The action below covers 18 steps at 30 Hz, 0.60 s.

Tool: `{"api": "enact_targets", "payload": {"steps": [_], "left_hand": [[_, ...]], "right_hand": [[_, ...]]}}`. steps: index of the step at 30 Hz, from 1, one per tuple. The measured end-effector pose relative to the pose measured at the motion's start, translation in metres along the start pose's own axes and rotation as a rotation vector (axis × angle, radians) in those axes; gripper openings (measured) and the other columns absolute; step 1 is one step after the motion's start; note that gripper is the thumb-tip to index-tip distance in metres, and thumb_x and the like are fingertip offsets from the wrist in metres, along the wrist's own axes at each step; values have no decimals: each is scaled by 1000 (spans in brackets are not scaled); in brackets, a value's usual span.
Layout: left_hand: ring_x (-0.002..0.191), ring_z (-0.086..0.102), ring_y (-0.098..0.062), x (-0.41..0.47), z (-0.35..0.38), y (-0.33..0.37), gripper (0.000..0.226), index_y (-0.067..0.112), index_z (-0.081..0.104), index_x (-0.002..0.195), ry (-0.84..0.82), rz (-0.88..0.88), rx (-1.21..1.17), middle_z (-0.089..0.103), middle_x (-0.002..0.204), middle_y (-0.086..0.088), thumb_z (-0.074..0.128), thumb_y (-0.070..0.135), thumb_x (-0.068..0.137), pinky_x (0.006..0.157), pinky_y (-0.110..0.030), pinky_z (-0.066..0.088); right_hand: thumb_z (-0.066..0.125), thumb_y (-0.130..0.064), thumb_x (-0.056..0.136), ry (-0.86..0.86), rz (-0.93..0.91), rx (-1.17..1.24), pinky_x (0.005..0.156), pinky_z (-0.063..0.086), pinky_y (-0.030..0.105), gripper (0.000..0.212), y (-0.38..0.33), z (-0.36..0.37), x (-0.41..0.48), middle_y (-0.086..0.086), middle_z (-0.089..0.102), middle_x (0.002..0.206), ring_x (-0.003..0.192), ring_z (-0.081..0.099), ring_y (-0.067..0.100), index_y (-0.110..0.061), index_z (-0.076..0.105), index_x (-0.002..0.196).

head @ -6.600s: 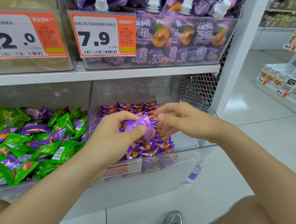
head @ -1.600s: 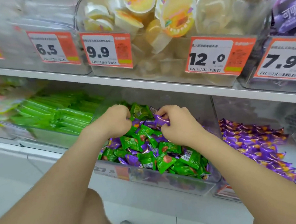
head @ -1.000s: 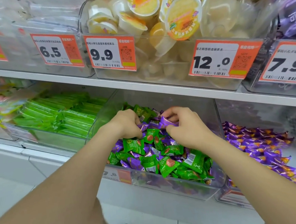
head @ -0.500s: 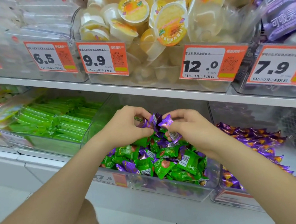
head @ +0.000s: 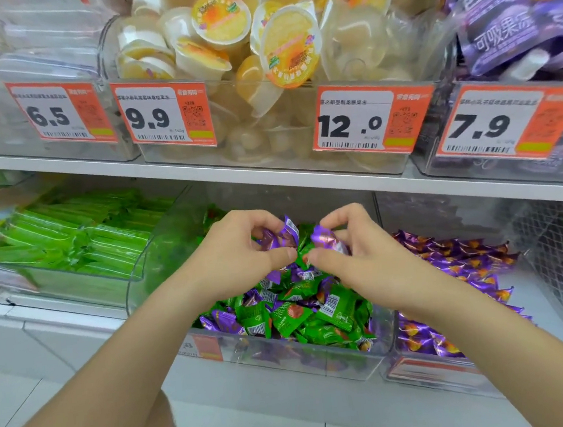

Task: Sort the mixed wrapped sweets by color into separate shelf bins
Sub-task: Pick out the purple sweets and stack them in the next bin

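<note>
Fingers [head: 260, 220] of left hand [head: 233, 262] and right hand [head: 360, 260] are being clamped on purple sweets [head: 280, 237] over the mixed bin [head: 322, 367]; purple bin [head: 432, 371] is just right of it, so nearer the right one.

Over a clear bin [head: 322, 362] of mixed green and purple sweets, a person's left hand [head: 236, 262] pinches a purple sweet [head: 280, 237] while the right hand [head: 363, 260] pinches a second purple sweet [head: 327, 240]. A heap of purple sweets [head: 459, 258] lies at 3 o'clock, green packets [head: 69, 240] at 9 o'clock and jelly cups [head: 288, 47] at 12 o'clock.
</note>
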<state>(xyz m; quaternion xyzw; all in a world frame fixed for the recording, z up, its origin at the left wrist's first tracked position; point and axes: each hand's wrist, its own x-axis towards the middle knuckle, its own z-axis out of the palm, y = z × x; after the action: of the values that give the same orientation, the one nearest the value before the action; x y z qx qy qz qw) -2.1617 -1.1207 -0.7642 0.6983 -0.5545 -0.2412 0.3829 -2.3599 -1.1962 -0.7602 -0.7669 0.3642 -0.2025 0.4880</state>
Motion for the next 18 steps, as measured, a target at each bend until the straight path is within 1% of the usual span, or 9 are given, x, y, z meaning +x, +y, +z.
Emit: {"api": "enact_targets", "payload": {"steps": [1,3,5,7,11,13,15,16,18], "left_hand": [[60,68,-18,-3,2,2,20,31,73,93,-7,-6,-33,73,82,-1,89,33,81,65,-27,51],[59,60,-23,-7,7,6,24,31,73,86,7,-17,-107,72,84,-8,93,36,73,65,-38,55],[59,52,-20,-9,13,10,31,29,72,83,41,-32,-146,70,89,-16,95,42,66,61,-45,52],[62,51,-18,-11,19,16,39,23,68,79,52,-39,-186,70,88,-22,97,43,60,64,-39,45],[63,52,-19,-16,32,36,43,15,57,72,16,-33,-270,70,85,-25,98,24,65,65,-38,44],[63,50,-18,-17,40,45,43,16,55,73,-14,-3,-266,70,84,-22,96,25,67,63,-39,44],[59,50,-17,-18,49,54,40,20,58,77,-47,53,-230,73,80,-9,96,32,70,55,-34,45],[57,50,-16,-18,54,57,38,23,61,81,-60,85,-191,74,81,-3,95,37,71,51,-31,44],[55,47,-10,-16,66,63,41,26,64,90,-58,149,-136,74,86,3,92,49,71,56,-29,43]], "right_hand": [[66,-35,101,26,-5,36,65,46,40,28,2,-2,-2,4,69,97,69,57,12,-26,47,119],[58,-40,105,75,-16,63,70,46,34,17,5,-8,-6,1,66,87,71,55,10,-23,59,107],[51,-43,108,74,-33,65,71,40,28,31,10,-14,-10,-2,54,81,72,46,9,-20,66,93],[52,-45,107,72,-32,174,71,41,23,35,13,-17,-17,-2,54,84,74,46,7,-19,74,100],[67,-31,98,120,14,542,70,56,29,33,19,-29,-30,12,67,88,78,60,20,-2,74,112],[69,-17,96,158,36,680,77,63,36,32,22,-41,-37,21,73,97,88,72,30,4,67,119],[67,-10,99,197,31,737,87,63,41,28,26,-53,-44,27,74,106,99,74,36,2,65,123],[67,-12,99,218,27,710,92,61,41,25,31,-60,-46,25,74,107,100,74,34,0,67,122],[74,-21,95,254,56,589,91,54,41,25,41,-76,-50,18,74,102,93,68,29,-7,73,115]]}}
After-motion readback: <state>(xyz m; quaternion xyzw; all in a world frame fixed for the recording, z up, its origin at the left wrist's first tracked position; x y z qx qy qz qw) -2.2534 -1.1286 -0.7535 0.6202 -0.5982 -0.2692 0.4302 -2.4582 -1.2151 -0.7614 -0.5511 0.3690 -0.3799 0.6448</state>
